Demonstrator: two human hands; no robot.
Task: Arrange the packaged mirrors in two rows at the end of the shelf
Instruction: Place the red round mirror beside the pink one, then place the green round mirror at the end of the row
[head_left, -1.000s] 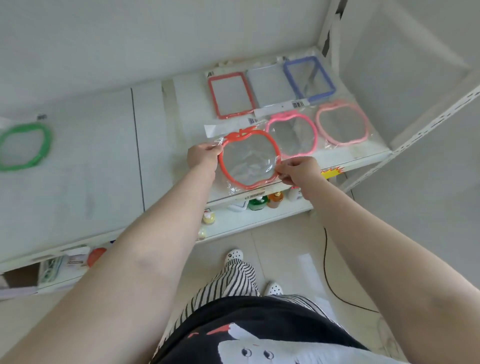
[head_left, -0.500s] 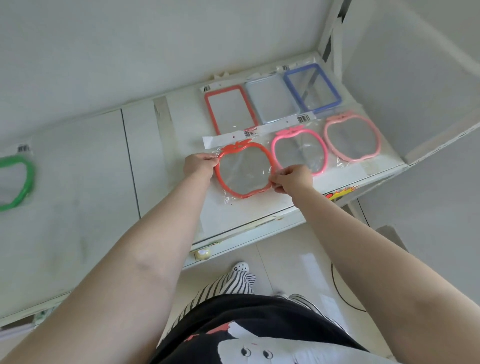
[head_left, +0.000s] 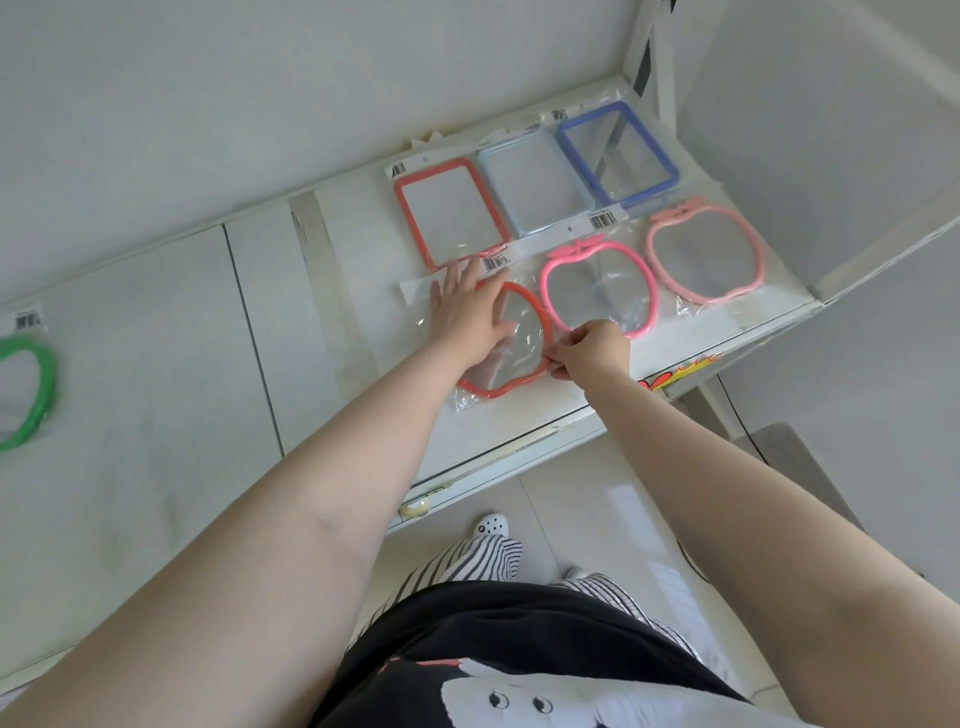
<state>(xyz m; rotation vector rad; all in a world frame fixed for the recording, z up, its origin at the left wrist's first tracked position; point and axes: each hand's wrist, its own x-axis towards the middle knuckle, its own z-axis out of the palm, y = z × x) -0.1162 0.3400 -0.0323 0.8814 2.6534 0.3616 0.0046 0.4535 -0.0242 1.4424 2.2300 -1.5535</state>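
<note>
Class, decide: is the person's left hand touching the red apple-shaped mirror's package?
Touching. The head view shows the left hand lying flat, fingers spread, on the red apple-shaped mirror, covering its upper left.

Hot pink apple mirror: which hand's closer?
Right. The right hand pinches at the hot pink apple mirror's lower rim; the left hand lies flat on the red apple mirror beside it.
</note>
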